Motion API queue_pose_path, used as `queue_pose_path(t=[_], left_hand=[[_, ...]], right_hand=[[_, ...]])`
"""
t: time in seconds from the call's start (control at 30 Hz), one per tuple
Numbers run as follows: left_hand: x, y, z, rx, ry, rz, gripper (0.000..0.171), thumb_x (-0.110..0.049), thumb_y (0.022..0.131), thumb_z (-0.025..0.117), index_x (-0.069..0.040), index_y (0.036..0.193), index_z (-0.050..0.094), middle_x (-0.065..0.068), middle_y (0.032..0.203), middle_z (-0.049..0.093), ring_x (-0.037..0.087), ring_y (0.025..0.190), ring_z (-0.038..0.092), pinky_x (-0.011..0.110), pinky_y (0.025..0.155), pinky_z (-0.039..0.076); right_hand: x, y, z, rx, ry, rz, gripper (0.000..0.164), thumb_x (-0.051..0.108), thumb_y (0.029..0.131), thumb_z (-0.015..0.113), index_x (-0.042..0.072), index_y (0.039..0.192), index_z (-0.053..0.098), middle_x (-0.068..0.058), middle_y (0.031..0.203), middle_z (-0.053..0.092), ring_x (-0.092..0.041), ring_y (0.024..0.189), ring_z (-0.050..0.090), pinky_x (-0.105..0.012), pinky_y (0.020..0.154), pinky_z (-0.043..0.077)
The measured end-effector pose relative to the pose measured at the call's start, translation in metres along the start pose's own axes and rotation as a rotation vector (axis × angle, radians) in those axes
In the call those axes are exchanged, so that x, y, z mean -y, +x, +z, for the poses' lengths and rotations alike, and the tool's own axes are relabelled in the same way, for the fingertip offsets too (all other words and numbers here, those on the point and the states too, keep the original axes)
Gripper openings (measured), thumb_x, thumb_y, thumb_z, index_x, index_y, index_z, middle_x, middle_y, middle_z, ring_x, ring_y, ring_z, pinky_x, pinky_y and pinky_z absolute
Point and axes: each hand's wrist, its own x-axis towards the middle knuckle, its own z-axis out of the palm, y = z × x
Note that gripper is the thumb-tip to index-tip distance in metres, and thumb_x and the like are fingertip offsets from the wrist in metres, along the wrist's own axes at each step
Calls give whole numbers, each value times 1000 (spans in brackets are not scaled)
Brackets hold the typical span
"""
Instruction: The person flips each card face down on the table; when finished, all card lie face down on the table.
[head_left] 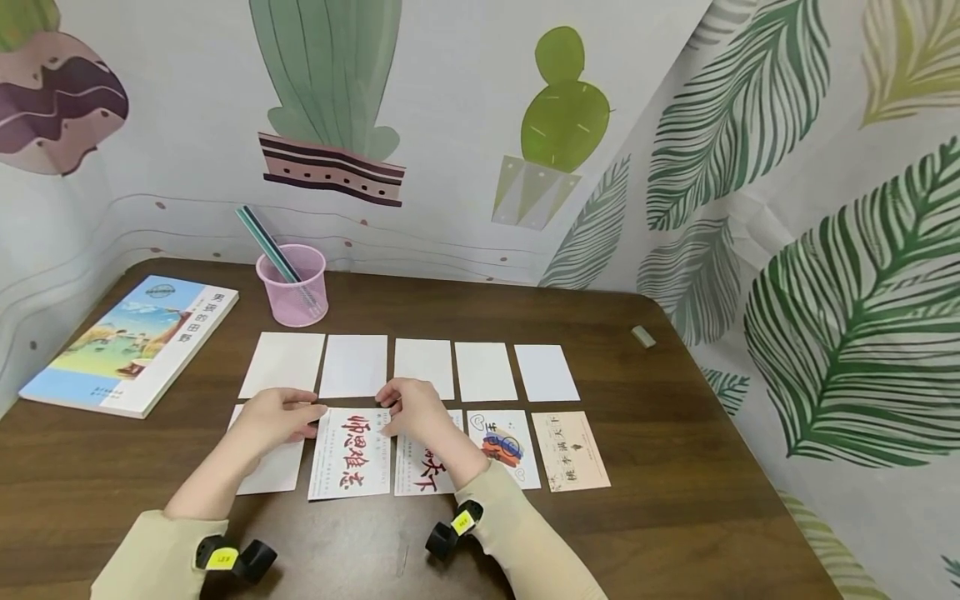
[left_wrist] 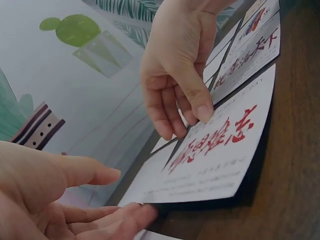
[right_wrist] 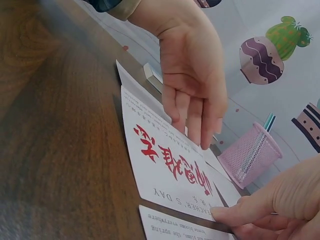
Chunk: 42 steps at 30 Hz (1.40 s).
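A white card with red brush characters lies in the front row, between the two hands. My left hand is at its left edge, thumb apart from the outstretched fingers, fingertips right at the edge. At the upper right corner is my right hand; its thumb tip touches the card and its loosely bent fingers reach past the top edge. In the left wrist view a dark shadow shows under the card's near edge. A blank card lies partly beneath my left hand, and another red-lettered card partly beneath my right forearm.
Several blank cards form a back row. Farther right in front lie a colourful card and a beige card. A pink mesh cup with pencils, a book and an eraser stand around them on the table.
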Motion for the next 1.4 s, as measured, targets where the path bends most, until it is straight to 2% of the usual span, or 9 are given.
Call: queue_pose_path(t=[0.13,0.27,0.57,0.77,0.9,1.1,1.4], left_hand=[[4,4,1,17,-36,-8,60,-21,96,60,20,135,40,34,119,61,16,80,70,30,74,58],[6,7,2,25,-42,-22,59,-21,96,60,20,134,42,33,120,60,15,83,68,30,76,58],[5,7,5,81,-73,-3,57,-18,92,64,23,128,46,35,121,58,30,103,67,41,89,56],[6,6,8,102,-80,-10,56,-17,90,68,21,126,47,28,111,66,29,98,70,45,88,56],[6,6,9,147,-106,27,53,-11,89,68,22,125,48,24,107,69,23,94,69,42,87,56],[5,5,9,212,-151,97,53,-2,87,66,25,127,43,30,111,67,19,92,68,35,83,57],[8,7,8,217,-178,90,52,0,88,65,26,127,43,32,115,65,17,89,69,30,77,59]], right_hand=[[-1,0,1,1,6,7,35,0,70,85,9,100,69,0,90,67,-5,74,55,-16,69,47],[-2,1,1,2,10,15,35,0,71,85,9,101,69,0,90,67,-5,74,55,-17,69,47],[-1,0,0,-9,8,12,34,2,71,85,8,101,70,0,91,68,-5,75,58,-16,69,48],[-2,0,0,-15,5,14,34,2,71,85,8,101,70,0,91,69,-5,75,58,-16,70,48],[-1,-1,-1,-16,7,10,34,3,71,85,8,101,70,0,91,69,-5,74,58,-16,69,48],[-1,-1,-1,-20,8,3,33,4,72,85,8,101,70,-1,91,69,-6,75,59,-16,68,47],[0,-2,-2,-20,30,8,32,5,73,84,7,102,69,-1,92,68,-6,76,59,-15,68,48]])
